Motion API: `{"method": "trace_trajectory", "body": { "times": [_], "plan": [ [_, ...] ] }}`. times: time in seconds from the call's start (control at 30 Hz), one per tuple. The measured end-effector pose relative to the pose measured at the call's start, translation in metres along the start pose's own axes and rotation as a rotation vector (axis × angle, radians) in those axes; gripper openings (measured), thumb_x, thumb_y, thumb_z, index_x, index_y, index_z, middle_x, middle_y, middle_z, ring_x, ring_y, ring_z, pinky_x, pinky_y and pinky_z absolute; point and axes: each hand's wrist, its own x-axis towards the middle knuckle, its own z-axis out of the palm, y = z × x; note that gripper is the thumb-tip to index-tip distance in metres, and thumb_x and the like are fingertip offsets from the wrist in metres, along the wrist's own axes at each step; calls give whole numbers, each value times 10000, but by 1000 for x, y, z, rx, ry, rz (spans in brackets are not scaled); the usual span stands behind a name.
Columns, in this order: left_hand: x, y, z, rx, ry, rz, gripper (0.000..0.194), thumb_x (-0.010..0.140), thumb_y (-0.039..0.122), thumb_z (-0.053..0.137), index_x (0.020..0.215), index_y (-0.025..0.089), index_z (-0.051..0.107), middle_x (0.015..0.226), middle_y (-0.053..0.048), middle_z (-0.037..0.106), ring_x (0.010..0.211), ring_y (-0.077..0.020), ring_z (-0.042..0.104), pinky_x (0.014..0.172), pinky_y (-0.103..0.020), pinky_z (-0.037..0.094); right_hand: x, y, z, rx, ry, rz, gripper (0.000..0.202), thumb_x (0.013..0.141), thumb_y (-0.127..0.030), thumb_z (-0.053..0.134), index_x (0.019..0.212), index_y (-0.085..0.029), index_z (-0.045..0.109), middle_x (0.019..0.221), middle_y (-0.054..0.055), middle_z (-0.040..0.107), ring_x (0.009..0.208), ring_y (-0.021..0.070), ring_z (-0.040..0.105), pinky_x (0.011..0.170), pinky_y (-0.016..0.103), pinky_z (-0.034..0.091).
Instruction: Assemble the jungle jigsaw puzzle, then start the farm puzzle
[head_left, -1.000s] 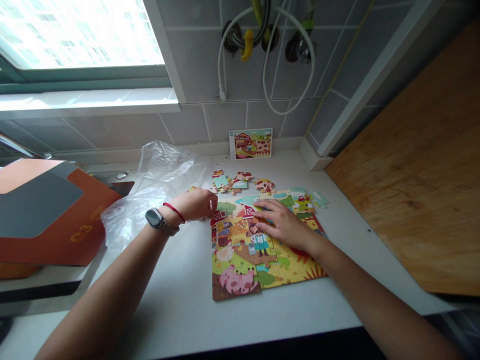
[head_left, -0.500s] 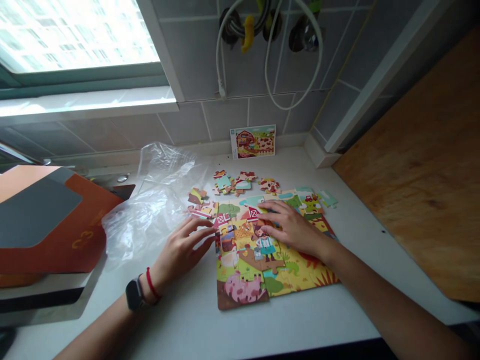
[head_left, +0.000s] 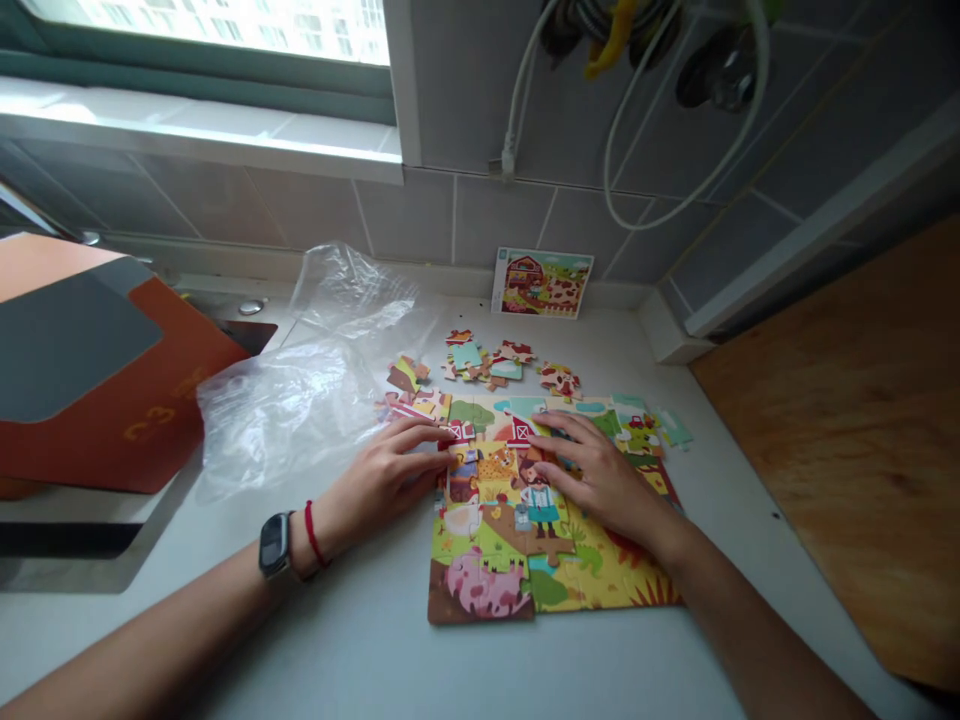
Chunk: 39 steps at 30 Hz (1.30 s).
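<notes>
A farm-scene jigsaw puzzle (head_left: pixel 487 520) lies partly joined on the white counter, with a pink pig, a hen and a farmer on its pieces. My left hand (head_left: pixel 379 480) is at its upper left edge, fingers stretched out and fingertips touching a piece with a red barn door (head_left: pixel 460 431). Its thumb is partly hidden below the fingers. Flat across the puzzle's upper middle rests my right hand (head_left: pixel 600 475), fingers apart, beside a red barn roof piece (head_left: pixel 520 431). That hand covers part of the picture beneath.
Loose puzzle pieces (head_left: pixel 506 365) lie behind the puzzle. A small picture card (head_left: pixel 541 284) leans on the tiled wall. To the left are a crumpled clear plastic bag (head_left: pixel 292 410) and an orange and grey box (head_left: pixel 82 350). A wooden panel (head_left: pixel 847 440) borders the right side.
The camera view has shifted, so the wall and counter sit differently. My left fingertips have moved slightly onto the barn door piece. My right hand stays on the puzzle.
</notes>
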Motion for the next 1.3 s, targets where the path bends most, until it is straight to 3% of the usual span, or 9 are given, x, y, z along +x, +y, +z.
{"method": "trace_trajectory", "body": {
  "times": [0.37,0.6,0.83,1.0,1.3],
  "plan": [
    [0,-6,-4,-25,-61,14,310,1020,182,551,1227,275,761,1297,-95,729,1183,-243,672,998,-458,590,2,-6,-3,-38,19,-3,294,1022,-362,618,1262,-260,755,1449,117,635,1363,309,575,1154,548,494],
    [-5,-10,-9,-46,-128,-4,275,1014,246,591,1209,280,782,1394,-93,695,1251,-250,671,1091,-465,549,7,-24,-6,-47,107,-139,272,1030,-289,596,1252,-279,752,1369,98,692,1356,293,585,1155,547,495],
    [-7,-14,-7,-3,-76,21,228,1023,284,598,1107,272,810,1342,-87,718,1166,-248,706,1038,-442,567,14,-55,19,-107,-71,-278,350,1029,-266,581,1353,-219,704,1478,85,648,1465,298,492,1202,555,463],
    [-9,-18,-3,12,-26,74,216,1020,276,603,1086,254,808,1299,-95,723,1126,-243,712,989,-421,581,18,-70,32,-113,-137,-214,379,1015,-307,621,1368,-197,704,1448,90,672,1487,323,471,1211,563,449],
    [-9,-22,-1,35,52,37,259,1037,268,557,976,188,796,1070,-106,739,928,-213,715,854,-373,582,14,-81,36,-136,-112,-117,371,996,-294,648,1349,-207,719,1430,87,685,1420,330,539,1188,571,467]
  ]
}}
